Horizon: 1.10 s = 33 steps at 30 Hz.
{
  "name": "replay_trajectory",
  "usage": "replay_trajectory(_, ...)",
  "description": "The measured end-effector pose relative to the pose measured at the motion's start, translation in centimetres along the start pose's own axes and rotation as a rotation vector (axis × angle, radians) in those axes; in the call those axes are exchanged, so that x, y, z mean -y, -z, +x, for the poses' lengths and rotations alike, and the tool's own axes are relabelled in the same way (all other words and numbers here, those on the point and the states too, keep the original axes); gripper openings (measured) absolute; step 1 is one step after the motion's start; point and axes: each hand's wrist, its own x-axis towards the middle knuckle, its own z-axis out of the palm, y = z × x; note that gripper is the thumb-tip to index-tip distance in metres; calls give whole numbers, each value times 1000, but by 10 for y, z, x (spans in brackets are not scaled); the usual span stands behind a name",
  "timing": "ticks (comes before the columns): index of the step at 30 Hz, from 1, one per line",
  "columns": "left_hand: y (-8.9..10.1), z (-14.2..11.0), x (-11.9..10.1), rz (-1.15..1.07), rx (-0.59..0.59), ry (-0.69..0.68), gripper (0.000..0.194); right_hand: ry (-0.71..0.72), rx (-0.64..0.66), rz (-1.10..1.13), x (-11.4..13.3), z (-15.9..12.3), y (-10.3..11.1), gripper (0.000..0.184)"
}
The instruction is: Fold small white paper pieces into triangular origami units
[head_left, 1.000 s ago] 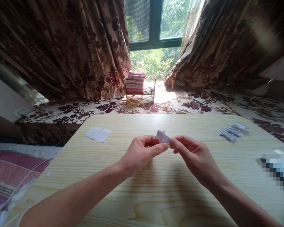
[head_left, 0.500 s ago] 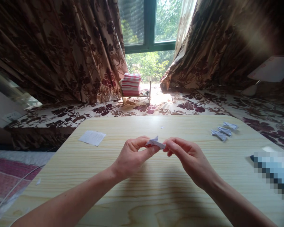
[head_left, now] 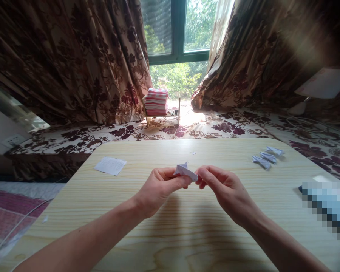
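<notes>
Above the worktop (head_left: 141, 153), the left hand (head_left: 158, 187) pinched the folded paper (head_left: 185, 170) while the fingers of the right hand (head_left: 223, 183) gripped its tip; too hard a pull there could have torn it or opened the creases.

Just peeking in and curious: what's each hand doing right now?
Left hand: closed on the folded paper.
Right hand: fingers pinched at the paper's right tip.
</notes>
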Motion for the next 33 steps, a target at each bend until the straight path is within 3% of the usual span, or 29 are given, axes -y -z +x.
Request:
replay_trajectory(9,2,2,0,-75,-125,108,15,102,-214,-98,-5,-1,-1,21)
replay_trajectory(14,2,4,3,-153,-159,173,19,90,-175,-124,-8,-2,-4,21)
replay_trajectory(19,-1,2,3,-166,-153,155,19,51,-71,-95,-8,-3,-10,24)
replay_trajectory(33,-2,1,-5,19,-102,40,16,-6,-93,-53,-13,0,-7,26)
